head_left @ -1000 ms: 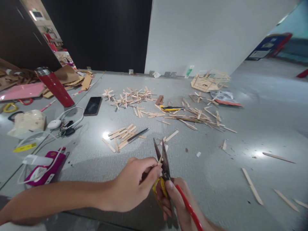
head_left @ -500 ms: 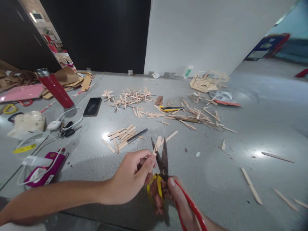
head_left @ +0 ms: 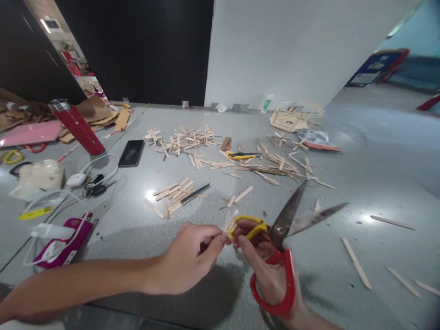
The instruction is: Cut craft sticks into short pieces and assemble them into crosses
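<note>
Stick (head_left: 231, 220) juts forward from between the left fingers (head_left: 213, 249).

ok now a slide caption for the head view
Left hand pinching a wooden stick, right hand holding open scissors, with more sticks, a pen and a cutter on the table.

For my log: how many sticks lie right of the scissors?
4: first stick, farthest back; second stick, nearest the scissors; third stick and fourth stick, lower right. More may be offscreen.
</note>
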Available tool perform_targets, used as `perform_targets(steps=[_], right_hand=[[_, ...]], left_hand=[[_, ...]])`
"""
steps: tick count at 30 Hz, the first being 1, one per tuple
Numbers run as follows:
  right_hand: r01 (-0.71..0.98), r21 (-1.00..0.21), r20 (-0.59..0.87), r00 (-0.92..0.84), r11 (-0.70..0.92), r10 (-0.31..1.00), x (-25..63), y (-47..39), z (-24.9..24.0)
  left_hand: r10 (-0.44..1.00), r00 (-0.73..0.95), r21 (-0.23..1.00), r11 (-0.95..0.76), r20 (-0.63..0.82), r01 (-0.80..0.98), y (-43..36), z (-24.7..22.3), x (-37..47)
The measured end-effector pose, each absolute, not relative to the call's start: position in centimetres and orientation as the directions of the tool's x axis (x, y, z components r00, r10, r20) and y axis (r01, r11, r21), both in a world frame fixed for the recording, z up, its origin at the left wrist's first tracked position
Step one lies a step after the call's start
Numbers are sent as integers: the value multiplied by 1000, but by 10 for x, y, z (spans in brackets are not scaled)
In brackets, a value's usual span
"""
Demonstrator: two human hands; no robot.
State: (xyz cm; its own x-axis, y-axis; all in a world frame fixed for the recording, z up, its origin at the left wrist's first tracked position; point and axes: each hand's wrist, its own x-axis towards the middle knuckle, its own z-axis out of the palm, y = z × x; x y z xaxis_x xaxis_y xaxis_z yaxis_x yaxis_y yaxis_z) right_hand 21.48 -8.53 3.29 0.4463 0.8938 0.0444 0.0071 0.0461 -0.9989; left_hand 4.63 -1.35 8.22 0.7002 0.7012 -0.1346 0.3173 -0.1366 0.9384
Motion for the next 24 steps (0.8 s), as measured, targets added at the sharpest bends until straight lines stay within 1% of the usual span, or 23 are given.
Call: perform_targets(steps=[4,7,11,15,20,24], right_hand=[[51,-993,114,485,102,867,215,-83,21],[67,-993,119,510,99,852,214,-82,19],[67,-992,126,490,107,863,214,-82,23],[64,-990,142,509,127,849,215,-82,25],[14,-995,94,459,99,883,217,-81,24],[-20,-996,65,460,84,886,218,-81,23]], left_hand=[[663,733,932,-150,-154,331,-14,82,47],[644,746,930,-146,-170,338,-14,84,47],[632,756,933,-141,-172,331,-13,84,47],[632,756,927,-156,-172,341,-12,80,48],[670,722,910,-172,-172,377,-12,77,48],[676,722,899,-212,-149,384,-12,77,49]])
